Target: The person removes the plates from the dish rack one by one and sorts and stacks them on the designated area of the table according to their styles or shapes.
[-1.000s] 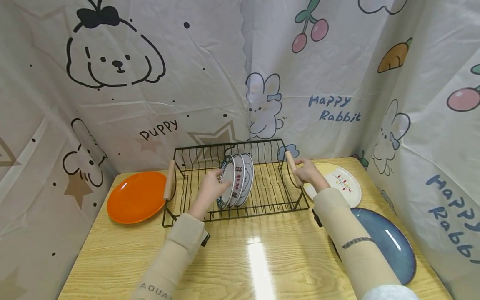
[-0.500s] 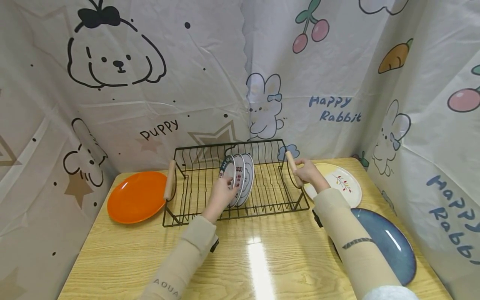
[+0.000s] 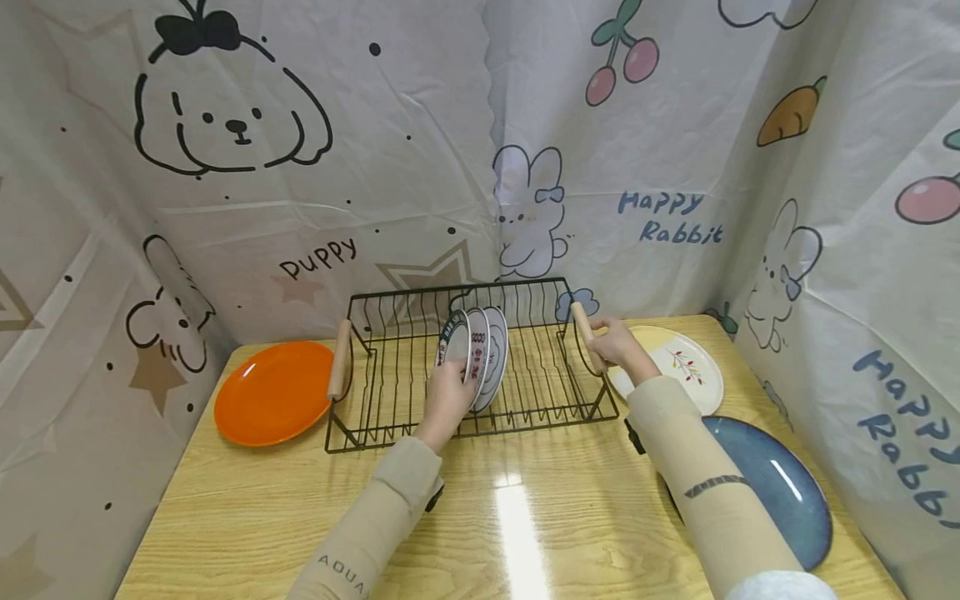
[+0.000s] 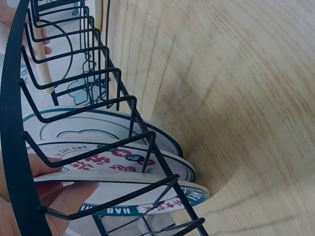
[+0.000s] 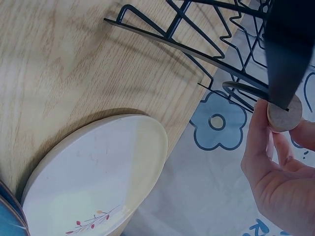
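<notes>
Green-rimmed plate (image 3: 454, 338) stands on its edge in the wire rack (image 3: 420, 292), right at your left grip (image 3: 447, 397). Going left to right, an orange plate (image 3: 273, 393) lies on the desk (image 3: 232, 517), well left of that grip, with the left handle (image 3: 340, 360) between. Your left arm (image 3: 375, 508) slants in from the lower left, and its grip pinches the plate, touching both faces. It looks like you are at the step of moving this plate in its slot; in or out, you cannot tell. Next calls for a straight, gentle move, so you don't bump the red-flowered plate (image 3: 477, 343) and pale plate (image 3: 493, 360) just right of the grip. Your right arm (image 3: 697, 475) leans in from the lower right. Your right grip (image 3: 618, 342) is curled round the right handle (image 3: 581, 321), probably to steady the rack. Just right of it lies a white plate (image 3: 697, 368), with a blue plate (image 3: 776, 492) nearer you.
</notes>
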Action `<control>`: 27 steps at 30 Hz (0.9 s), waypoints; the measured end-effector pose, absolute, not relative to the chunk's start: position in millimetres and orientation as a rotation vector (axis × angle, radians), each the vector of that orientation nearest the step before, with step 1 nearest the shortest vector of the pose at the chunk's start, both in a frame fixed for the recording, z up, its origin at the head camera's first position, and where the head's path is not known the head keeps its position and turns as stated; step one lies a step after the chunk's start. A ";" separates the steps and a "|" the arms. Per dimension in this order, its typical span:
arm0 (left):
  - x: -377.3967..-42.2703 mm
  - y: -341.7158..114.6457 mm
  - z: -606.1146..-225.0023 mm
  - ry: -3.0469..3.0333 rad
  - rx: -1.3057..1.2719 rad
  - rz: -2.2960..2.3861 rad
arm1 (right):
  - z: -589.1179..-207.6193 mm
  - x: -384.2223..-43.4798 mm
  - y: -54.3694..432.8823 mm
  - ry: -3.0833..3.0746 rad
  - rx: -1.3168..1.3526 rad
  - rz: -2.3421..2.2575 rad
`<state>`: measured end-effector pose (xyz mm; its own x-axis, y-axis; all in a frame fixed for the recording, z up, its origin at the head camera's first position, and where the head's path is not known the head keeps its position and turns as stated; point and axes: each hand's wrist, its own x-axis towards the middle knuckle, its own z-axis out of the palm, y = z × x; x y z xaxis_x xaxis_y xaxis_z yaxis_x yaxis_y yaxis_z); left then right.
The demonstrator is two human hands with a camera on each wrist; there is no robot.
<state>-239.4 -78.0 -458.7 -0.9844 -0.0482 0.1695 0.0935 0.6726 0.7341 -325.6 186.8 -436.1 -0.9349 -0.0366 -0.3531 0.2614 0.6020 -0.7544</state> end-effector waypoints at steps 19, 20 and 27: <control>-241.1 -91.7 -452.0 -2.617 0.122 -1.423 | -431.7 -322.8 185.7 2.492 0.180 -1.249; -241.0 -92.4 -451.2 -2.611 0.130 -1.442 | -431.6 -322.8 185.6 2.493 0.181 -1.246; -241.0 -98.1 -438.9 -2.575 0.219 -1.548 | -433.5 -324.1 185.8 2.500 0.188 -1.241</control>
<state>-241.0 -98.1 -438.9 -0.9812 -0.1896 0.0354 -0.0577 0.4636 0.8842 -324.1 185.8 -433.5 -0.9324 -0.0331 -0.3599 0.2667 0.6091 -0.7469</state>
